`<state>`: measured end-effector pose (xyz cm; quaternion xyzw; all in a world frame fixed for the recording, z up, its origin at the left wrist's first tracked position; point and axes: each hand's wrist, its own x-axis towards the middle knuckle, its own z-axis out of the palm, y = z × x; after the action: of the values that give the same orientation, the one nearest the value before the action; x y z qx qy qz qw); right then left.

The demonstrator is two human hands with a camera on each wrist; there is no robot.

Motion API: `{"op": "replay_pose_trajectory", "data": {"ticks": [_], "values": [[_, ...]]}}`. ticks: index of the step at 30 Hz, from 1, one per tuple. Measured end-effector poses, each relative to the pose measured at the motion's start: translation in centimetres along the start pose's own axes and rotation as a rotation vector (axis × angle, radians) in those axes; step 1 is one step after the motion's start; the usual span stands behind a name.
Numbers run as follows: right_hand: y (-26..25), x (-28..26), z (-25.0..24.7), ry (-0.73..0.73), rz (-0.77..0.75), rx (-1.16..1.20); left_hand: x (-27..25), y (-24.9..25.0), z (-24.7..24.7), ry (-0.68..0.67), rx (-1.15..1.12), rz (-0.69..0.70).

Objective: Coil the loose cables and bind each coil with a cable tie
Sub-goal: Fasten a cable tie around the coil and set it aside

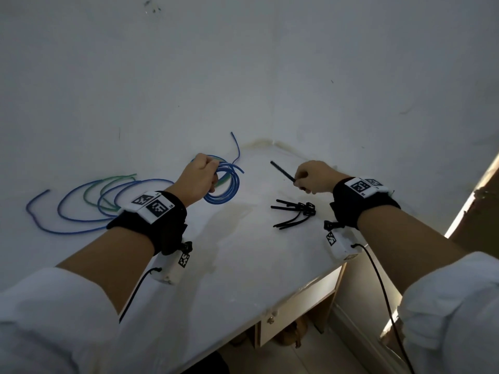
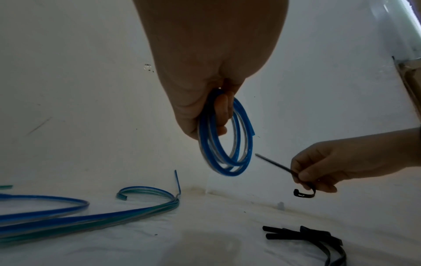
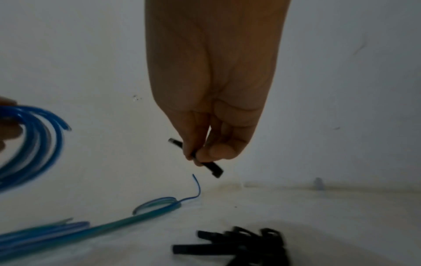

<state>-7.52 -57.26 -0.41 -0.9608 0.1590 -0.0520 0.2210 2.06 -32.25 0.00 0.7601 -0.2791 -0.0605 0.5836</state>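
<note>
My left hand (image 1: 201,176) grips a small coil of blue cable (image 1: 229,188) and holds it above the white table (image 1: 243,265); in the left wrist view the coil (image 2: 230,153) hangs from my curled fingers (image 2: 219,115). My right hand (image 1: 313,178) pinches one black cable tie (image 1: 282,171), whose tip points toward the coil with a gap between them. In the right wrist view the tie (image 3: 205,162) sits between thumb and fingers (image 3: 218,151). Loose blue and green cables (image 1: 89,201) lie on the table to the left.
A pile of several black cable ties (image 1: 294,213) lies on the table under my right hand. White walls meet in a corner (image 1: 272,143) behind the table. The table's front edge (image 1: 270,311) runs diagonally, with a drawer unit (image 1: 294,317) below it.
</note>
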Motion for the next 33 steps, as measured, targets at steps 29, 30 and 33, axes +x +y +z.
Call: {"op": "replay_pose_trajectory", "data": {"ticks": [29,30,33], "values": [[-26.0,1.8,11.0,0.005,-0.649,1.008,-3.8,-3.5,-15.8,0.376,-0.076,-0.058],[-26.5,2.0,11.4,0.010,-0.656,1.020,-3.8,-3.7,-16.3,0.379,-0.112,-0.080],[-27.6,2.5,12.7,0.013,-0.669,1.048,-3.7,-4.3,-17.9,0.336,-0.070,-0.082]]}}
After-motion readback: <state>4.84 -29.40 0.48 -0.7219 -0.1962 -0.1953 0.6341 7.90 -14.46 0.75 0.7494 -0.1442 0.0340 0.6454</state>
